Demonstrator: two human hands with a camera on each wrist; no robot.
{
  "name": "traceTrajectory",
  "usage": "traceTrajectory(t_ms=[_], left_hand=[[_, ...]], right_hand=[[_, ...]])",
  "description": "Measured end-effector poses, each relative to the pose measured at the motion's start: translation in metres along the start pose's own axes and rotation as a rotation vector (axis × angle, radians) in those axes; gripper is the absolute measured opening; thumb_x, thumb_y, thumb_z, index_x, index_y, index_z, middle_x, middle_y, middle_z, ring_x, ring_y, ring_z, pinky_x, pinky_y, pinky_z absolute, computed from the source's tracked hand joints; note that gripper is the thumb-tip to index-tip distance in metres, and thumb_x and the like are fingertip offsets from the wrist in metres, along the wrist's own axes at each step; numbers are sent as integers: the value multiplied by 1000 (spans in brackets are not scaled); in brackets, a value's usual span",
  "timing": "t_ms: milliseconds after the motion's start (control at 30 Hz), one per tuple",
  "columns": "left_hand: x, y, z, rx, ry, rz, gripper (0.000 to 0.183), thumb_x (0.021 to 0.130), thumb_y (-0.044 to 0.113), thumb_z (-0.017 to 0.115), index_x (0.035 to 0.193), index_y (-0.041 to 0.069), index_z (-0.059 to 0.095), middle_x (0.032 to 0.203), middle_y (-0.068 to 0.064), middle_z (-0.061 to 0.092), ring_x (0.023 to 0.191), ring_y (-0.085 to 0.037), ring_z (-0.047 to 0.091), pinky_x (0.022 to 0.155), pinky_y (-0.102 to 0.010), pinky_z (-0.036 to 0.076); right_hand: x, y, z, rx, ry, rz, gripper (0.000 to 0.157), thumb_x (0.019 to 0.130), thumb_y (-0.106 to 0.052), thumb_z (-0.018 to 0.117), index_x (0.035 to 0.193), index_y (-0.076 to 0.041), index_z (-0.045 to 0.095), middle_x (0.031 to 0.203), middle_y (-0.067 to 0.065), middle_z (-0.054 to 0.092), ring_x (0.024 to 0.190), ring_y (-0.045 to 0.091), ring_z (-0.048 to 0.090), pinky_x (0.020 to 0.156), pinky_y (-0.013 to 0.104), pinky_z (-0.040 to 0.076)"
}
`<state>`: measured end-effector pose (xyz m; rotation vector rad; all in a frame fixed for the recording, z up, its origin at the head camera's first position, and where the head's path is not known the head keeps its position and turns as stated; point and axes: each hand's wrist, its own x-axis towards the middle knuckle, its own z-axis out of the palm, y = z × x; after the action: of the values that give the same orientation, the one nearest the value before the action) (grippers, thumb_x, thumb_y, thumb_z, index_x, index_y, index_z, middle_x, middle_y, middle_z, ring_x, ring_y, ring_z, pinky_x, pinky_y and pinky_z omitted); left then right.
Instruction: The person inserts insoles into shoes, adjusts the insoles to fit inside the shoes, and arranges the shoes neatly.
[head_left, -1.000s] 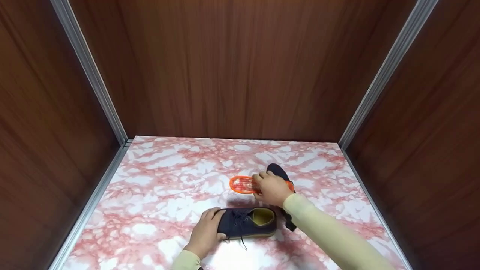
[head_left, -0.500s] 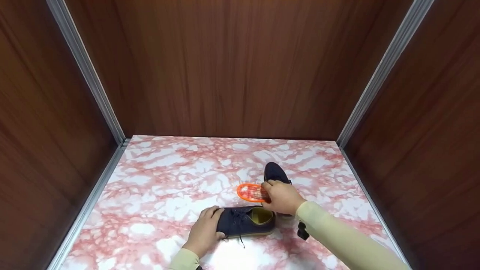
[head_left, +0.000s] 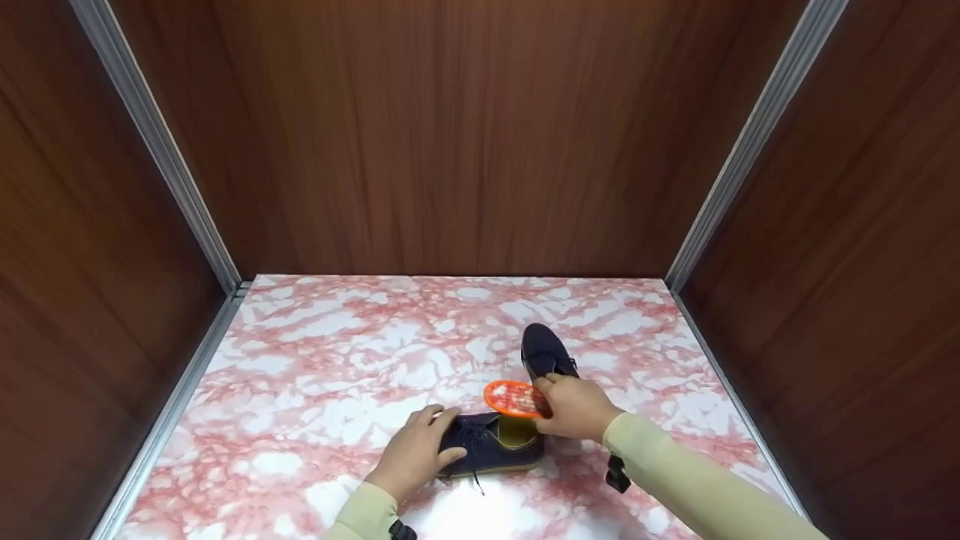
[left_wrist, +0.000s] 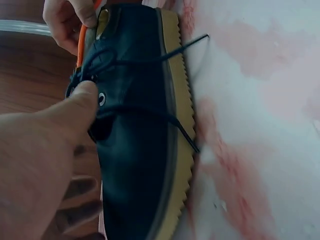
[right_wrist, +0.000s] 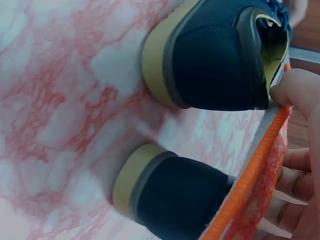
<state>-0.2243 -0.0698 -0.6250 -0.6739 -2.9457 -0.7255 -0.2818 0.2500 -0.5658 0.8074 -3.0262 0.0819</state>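
A: Where is the insole-like piece being held?

B: The orange-rimmed insole (head_left: 512,397) is being held just by the opening of the near shoe (head_left: 491,454), its free end being pointed toe-ward, roughly along the shoe. Whether the collar is being touched can't be told.

A: Grip?

B: Its right end is being pinched by the right hand (head_left: 577,407), thumb at the near edge, fingers toward the far one, closed to the piece's own bulk. Only the end is being taken, likely so that most of the length is being left uncovered.

A: Near shoe?

B: Being rested sole-down, toe left. Its front is being spanned loosely by the left hand (head_left: 412,454): thumb by the laces (left_wrist: 145,61), fingers past the far side. Probably being steadied there because the opening is thus being left unobstructed. Finger pressure can't be told.

A: Other shoe?

B: The far shoe (head_left: 544,351) is being left ungripped behind the right hand, toe pointed away, heel being hidden in the head view. Both shoes are being supported by the marbled tabletop (head_left: 315,390), which is being enclosed by wood-grain panels (head_left: 450,135).
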Motion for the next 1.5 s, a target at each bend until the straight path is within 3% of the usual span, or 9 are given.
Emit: traceTrajectory(t_ms=[200,433,533,733,867,1167,1400,1500], left_hand=[[14,15,2,55,4,164,50,107,45,68,155,36,60,157,-12,59,140,-34,63,108,-56,59],[30,32,3,128,-21,236,34,110,29,66,142,40,71,154,-6,64,138,-29,66,104,-52,63],[34,38,3,186,-46,233,31,110,22,64,132,38,77,148,-7,67,133,-30,67,99,-51,64],[35,54,3,317,-77,193,29,106,21,61,124,35,79,140,-8,67,121,-31,68,86,-48,65],[35,58,1,306,-76,194,26,106,20,62,121,32,79,137,-7,67,116,-30,67,82,-46,65],[32,51,1,257,-41,215,21,106,17,60,119,28,73,126,-8,69,105,-29,68,80,-43,65],[32,48,1,260,-81,196,30,106,17,61,130,31,73,132,-7,67,113,-29,67,85,-45,66],[33,51,0,286,-70,190,28,107,20,60,126,33,76,129,-8,69,109,-30,67,79,-46,66]], right_hand=[[-5,1,0,14,-4,16,73,86,-53,82,139,-5,70,121,11,77,99,26,74,85,52,66],[-7,0,0,28,1,54,67,84,-49,84,133,-4,72,111,8,77,88,23,72,81,49,66],[-8,-1,0,57,-10,86,65,84,-49,84,131,-5,73,110,8,77,88,22,71,84,49,66],[-8,-3,0,68,-13,106,60,84,-49,84,125,-7,73,103,5,76,84,21,69,82,48,64],[-8,-3,0,73,1,100,58,83,-49,85,123,-7,73,99,4,75,82,21,68,79,47,63],[-10,-4,4,112,-11,152,52,82,-48,88,116,-10,74,94,0,73,80,19,66,77,47,62],[-9,-6,3,141,-32,162,45,83,-46,90,107,-12,71,86,-3,68,76,19,62,74,45,58],[-9,-7,2,148,-37,169,44,84,-46,89,105,-12,70,86,-3,67,75,19,61,74,46,58]])
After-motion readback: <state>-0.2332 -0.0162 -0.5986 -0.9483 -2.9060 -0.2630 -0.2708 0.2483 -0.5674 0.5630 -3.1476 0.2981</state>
